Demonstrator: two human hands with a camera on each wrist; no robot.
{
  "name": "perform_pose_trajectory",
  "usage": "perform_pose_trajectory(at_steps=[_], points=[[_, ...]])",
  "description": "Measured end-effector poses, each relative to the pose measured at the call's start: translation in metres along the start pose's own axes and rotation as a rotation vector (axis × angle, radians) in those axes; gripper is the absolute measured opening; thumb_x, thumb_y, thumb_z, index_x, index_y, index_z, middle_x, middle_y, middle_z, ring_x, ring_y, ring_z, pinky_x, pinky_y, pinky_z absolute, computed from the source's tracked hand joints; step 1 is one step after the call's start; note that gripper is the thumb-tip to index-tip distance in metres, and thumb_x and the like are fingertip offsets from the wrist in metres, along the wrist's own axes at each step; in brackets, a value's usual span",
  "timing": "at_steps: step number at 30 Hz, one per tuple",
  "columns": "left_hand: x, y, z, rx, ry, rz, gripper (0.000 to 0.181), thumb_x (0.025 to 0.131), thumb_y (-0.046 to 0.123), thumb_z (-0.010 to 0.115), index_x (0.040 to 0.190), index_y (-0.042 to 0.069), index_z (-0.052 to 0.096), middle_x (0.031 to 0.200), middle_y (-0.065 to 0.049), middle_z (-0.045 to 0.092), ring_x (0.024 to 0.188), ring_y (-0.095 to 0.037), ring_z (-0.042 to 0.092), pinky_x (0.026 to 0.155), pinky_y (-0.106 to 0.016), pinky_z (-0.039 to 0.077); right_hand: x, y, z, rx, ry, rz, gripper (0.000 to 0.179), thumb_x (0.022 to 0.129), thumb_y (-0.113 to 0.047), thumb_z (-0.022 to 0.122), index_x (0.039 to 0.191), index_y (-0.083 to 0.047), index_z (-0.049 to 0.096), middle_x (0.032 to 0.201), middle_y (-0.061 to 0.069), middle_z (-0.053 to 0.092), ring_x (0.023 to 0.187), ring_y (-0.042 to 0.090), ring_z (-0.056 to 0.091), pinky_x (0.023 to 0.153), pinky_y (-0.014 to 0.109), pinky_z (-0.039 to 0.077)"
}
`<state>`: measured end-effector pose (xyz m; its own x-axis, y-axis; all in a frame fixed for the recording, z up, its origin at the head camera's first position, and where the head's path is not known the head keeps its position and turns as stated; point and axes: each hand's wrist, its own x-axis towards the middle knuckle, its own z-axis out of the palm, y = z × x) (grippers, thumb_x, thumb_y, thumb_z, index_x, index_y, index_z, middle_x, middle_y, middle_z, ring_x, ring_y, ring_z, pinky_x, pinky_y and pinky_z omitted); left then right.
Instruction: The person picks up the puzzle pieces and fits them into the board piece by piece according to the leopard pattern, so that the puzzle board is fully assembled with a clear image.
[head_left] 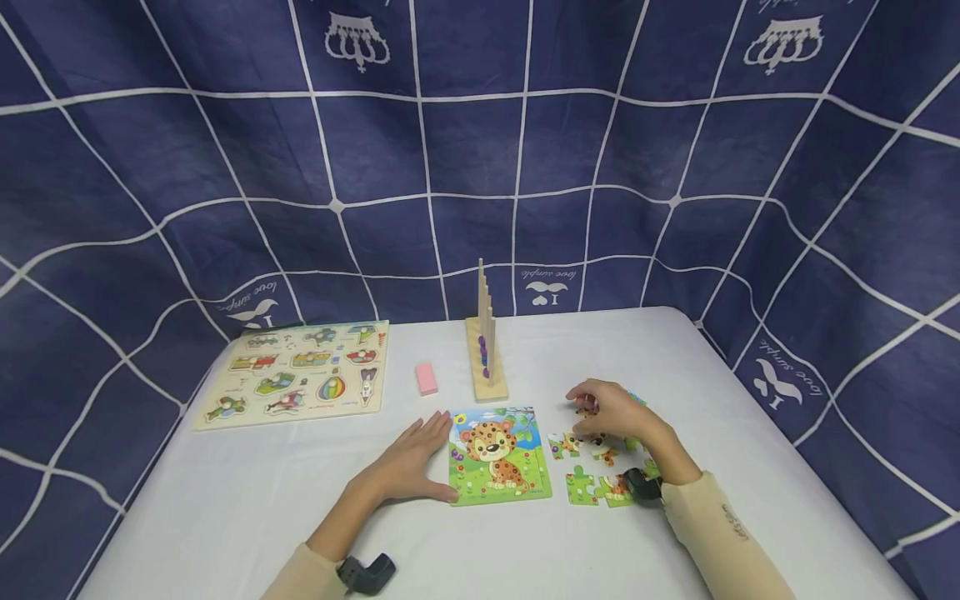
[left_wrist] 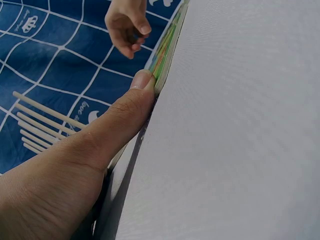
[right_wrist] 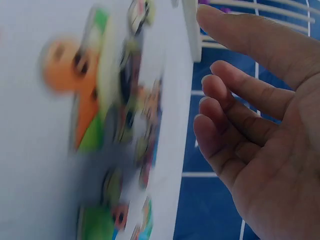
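Note:
A square leopard picture board [head_left: 498, 458] lies flat in front of the person. The left hand [head_left: 405, 462] rests along its left side, fingers extended near the upper left corner and thumb at the lower left. In the left wrist view, the thumb [left_wrist: 117, 117] touches the board's edge [left_wrist: 167, 55]. To the right of the board, the right hand [head_left: 618, 412] is over loose jigsaw pieces [head_left: 581, 487]. The right wrist view shows its fingers [right_wrist: 250, 97] loosely bent with nothing between them and the thumb; blurred pieces [right_wrist: 90, 85] lie beside it. The hand and forearm hide some pieces.
A vehicle peg puzzle board [head_left: 300, 375] lies at the back left. Between it and the picture board sits a pink block [head_left: 426, 379]. Behind the picture board stands a wooden rack [head_left: 491, 389] with upright rods and purple and blue beads. A blue checked curtain [head_left: 480, 150] borders the table.

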<state>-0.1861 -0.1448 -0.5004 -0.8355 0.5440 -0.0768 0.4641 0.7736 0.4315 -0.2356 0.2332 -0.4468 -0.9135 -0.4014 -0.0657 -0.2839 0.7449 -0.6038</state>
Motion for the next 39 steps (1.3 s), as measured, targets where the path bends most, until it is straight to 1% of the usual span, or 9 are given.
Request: perform_pose_trajectory(at_steps=[3,8,12,16,20,28,35,39], points=[[0.001,0.0,0.0,0.007,-0.003,-0.006,0.128,0.062,0.083,0.065,0.154,0.006,0.023,0.164,-0.008,0.018,0.153,-0.024,0.015,0.125,-0.046,0.013,-0.004,0.01,-0.005,-0.009,0.008,0.023,0.052,0.074,-0.017,0.084,0.119,-0.001,0.064,0.091,0.006,0.06,0.081,0.018,0.051,0.065,0.025,0.044],[0.001,0.0,0.0,0.02,-0.006,-0.008,0.128,0.062,0.084,0.064,0.154,0.006,0.023,0.164,-0.008,0.018,0.153,-0.024,0.014,0.126,-0.045,0.012,-0.01,0.03,-0.012,-0.021,0.017,0.039,0.051,0.076,-0.018,0.083,0.12,0.0,0.064,0.093,0.005,0.062,0.082,0.016,0.053,0.066,0.023,0.046],[0.001,0.0,-0.001,0.019,-0.007,-0.006,0.128,0.062,0.083,0.065,0.154,0.005,0.023,0.163,-0.008,0.018,0.153,-0.024,0.015,0.126,-0.046,0.012,-0.014,0.042,-0.016,-0.022,0.024,0.064,0.05,0.076,-0.017,0.082,0.12,-0.001,0.064,0.096,0.004,0.063,0.086,0.017,0.054,0.073,0.027,0.048],[0.001,-0.001,0.0,0.018,-0.006,-0.01,0.128,0.062,0.084,0.064,0.154,0.005,0.024,0.163,-0.009,0.019,0.153,-0.024,0.015,0.126,-0.046,0.012,-0.015,0.05,-0.019,-0.016,0.022,0.076,0.05,0.076,-0.018,0.083,0.119,-0.002,0.064,0.1,0.005,0.064,0.09,0.019,0.055,0.078,0.032,0.049],[0.001,-0.002,0.002,0.015,-0.006,-0.011,0.128,0.062,0.084,0.064,0.154,0.005,0.024,0.163,-0.008,0.019,0.153,-0.024,0.015,0.126,-0.046,0.013,-0.013,0.055,-0.02,-0.011,0.004,0.087,0.051,0.075,-0.019,0.083,0.119,-0.002,0.064,0.101,0.005,0.063,0.092,0.018,0.055,0.081,0.034,0.05],[0.002,-0.002,0.003,0.018,-0.012,-0.013,0.129,0.061,0.085,0.063,0.155,0.006,0.023,0.164,-0.007,0.018,0.153,-0.023,0.014,0.126,-0.045,0.011,-0.006,0.058,-0.018,-0.024,-0.025,0.132,0.051,0.075,-0.019,0.083,0.12,-0.001,0.064,0.096,0.004,0.061,0.088,0.017,0.053,0.078,0.032,0.048],[0.002,-0.001,0.001,0.023,-0.006,-0.013,0.127,0.063,0.084,0.064,0.154,0.005,0.024,0.163,-0.008,0.019,0.153,-0.024,0.015,0.126,-0.045,0.012,0.0,0.058,-0.02,-0.05,-0.037,0.149,0.051,0.073,-0.023,0.086,0.115,-0.003,0.066,0.092,0.003,0.06,0.084,0.017,0.051,0.074,0.03,0.047],[0.002,-0.001,0.0,0.025,-0.012,-0.014,0.127,0.063,0.084,0.064,0.154,0.006,0.023,0.163,-0.008,0.018,0.153,-0.024,0.014,0.126,-0.045,0.011,0.003,0.059,-0.022,-0.051,-0.036,0.149,0.047,0.072,-0.025,0.086,0.111,-0.005,0.067,0.087,0.001,0.061,0.08,0.014,0.052,0.07,0.027,0.046]])
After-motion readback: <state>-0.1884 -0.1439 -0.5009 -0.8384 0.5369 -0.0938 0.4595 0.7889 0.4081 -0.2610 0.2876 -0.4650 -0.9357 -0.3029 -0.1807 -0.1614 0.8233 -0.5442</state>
